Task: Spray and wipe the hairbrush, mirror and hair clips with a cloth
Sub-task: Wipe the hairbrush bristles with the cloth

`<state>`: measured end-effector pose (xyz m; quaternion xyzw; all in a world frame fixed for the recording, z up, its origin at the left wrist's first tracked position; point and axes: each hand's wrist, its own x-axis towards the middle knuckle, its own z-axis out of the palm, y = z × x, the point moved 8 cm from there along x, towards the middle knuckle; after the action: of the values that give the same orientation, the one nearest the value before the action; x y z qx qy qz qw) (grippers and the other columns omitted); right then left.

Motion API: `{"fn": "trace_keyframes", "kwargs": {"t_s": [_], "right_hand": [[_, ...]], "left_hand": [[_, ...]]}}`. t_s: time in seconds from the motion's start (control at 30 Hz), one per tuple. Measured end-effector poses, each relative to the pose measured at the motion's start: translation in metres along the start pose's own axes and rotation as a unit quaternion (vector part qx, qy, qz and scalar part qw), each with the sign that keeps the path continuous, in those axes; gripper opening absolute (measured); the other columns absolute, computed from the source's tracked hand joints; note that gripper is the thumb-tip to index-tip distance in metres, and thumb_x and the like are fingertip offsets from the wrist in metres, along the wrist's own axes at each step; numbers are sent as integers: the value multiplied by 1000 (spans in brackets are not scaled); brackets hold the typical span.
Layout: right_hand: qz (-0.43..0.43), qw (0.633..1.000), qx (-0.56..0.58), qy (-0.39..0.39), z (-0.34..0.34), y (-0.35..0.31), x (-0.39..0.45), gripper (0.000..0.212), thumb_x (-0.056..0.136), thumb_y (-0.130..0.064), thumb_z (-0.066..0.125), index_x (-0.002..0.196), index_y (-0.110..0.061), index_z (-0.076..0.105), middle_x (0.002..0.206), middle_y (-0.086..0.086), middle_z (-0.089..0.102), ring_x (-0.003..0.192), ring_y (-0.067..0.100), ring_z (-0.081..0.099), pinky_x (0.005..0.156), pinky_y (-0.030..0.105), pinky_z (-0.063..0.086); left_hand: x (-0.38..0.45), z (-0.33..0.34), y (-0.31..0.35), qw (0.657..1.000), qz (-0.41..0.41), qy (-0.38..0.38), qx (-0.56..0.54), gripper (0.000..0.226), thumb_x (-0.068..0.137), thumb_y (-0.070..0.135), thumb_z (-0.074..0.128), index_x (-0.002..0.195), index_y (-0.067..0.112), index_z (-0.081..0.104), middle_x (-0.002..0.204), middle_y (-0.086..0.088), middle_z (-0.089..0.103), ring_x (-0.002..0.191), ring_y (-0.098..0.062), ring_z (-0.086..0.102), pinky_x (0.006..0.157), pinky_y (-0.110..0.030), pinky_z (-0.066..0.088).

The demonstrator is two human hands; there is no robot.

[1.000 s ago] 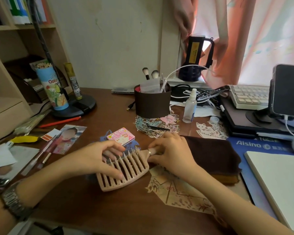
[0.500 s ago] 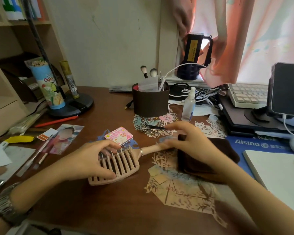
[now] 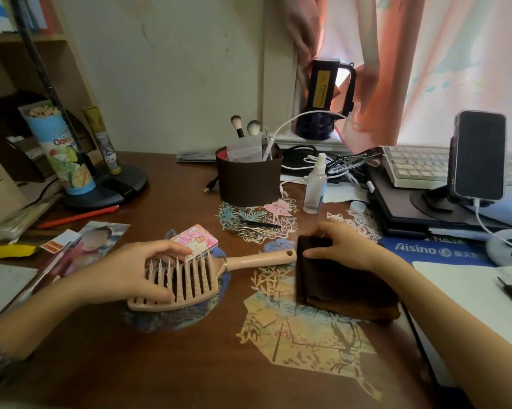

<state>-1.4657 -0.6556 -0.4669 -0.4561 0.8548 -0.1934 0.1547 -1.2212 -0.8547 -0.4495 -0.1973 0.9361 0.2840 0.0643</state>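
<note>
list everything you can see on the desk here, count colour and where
hairbrush: 1, pale pink, centre-left of desk, bristles up
cloth: 1, dark brown, folded, right of the brush handle
spray bottle: 1, clear with white nozzle, upright behind the cloth
pocket mirror case: 1, pink patterned, just behind the brush head
hair clips: several, dark and metal, exact count unclear, on a paper cut-out in front of the holder
holder: 1, dark brown, centre back, makeup brushes inside
phone: 1, black, on a stand, right
keyboard: 1, cream, back right
lamp base: 1, black, back left
red pencil: 1, left
left hand: gripping the brush head
right hand: grasping the cloth's far edge
</note>
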Motion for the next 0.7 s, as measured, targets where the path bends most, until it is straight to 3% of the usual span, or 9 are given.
{"fn": "trace_keyframes", "kwargs": {"t_s": [0.13, 0.2, 0.3, 0.43, 0.5, 0.63, 0.7], "right_hand": [[-6, 993, 115, -22, 2, -1, 0, 20, 85, -25, 68, 97, -23, 51, 99, -8, 56, 90, 8, 55, 70, 20, 42], [-7, 989, 146, -26, 2, 3, 1, 19, 86, -25, 67, 98, -24, 52, 105, -5, 60, 98, 11, 58, 83, 29, 48], [-6, 983, 181, -37, 2, 9, 2, 19, 86, -23, 67, 99, -27, 53, 117, -6, 62, 112, 12, 57, 101, 43, 44], [-16, 972, 230, -53, -2, 8, -2, 17, 87, -22, 67, 91, -34, 56, 119, -6, 64, 115, 12, 57, 104, 48, 41], [-25, 962, 267, -58, -7, 7, -7, 16, 87, -18, 66, 94, -28, 56, 115, -4, 66, 111, 13, 60, 100, 44, 44], [-65, 935, 338, -78, -18, -3, -21, 16, 90, -2, 57, 97, -14, 50, 89, -14, 70, 86, 5, 65, 77, 22, 50], [-75, 930, 351, -84, -19, -7, -24, 17, 90, 2, 54, 96, -12, 49, 84, -14, 70, 83, 2, 65, 73, 18, 50]], "left_hand": [[1, 1, -4, 1000, -1, -5, 6, 66, 65, 43, 81, 119, 52, 44, 121, 31, 42, 111, 9, 42, 82, -13, 36], [0, 0, 0, 1000, 2, 1, 3, 67, 58, 53, 78, 116, 53, 45, 118, 35, 42, 108, 14, 43, 79, -9, 35], [-1, -7, 9, 999, 9, 32, -13, 66, 50, 61, 74, 109, 54, 47, 110, 38, 45, 100, 23, 46, 72, -7, 36], [0, -4, 23, 997, 36, 53, 29, 77, 45, 69, 73, 115, 55, 43, 112, 39, 42, 102, 22, 42, 77, -8, 36], [2, 2, 27, 994, 54, 55, 73, 80, 45, 73, 71, 117, 55, 39, 113, 37, 41, 105, 17, 40, 79, -9, 35], [6, 4, 28, 992, 61, 86, 76, 64, 58, 61, 77, 111, 57, 42, 113, 32, 46, 103, 10, 46, 80, -13, 40], [8, 6, 35, 990, 70, 89, 78, 63, 60, 59, 77, 113, 56, 43, 109, 35, 46, 102, 10, 46, 78, -11, 39]]}}
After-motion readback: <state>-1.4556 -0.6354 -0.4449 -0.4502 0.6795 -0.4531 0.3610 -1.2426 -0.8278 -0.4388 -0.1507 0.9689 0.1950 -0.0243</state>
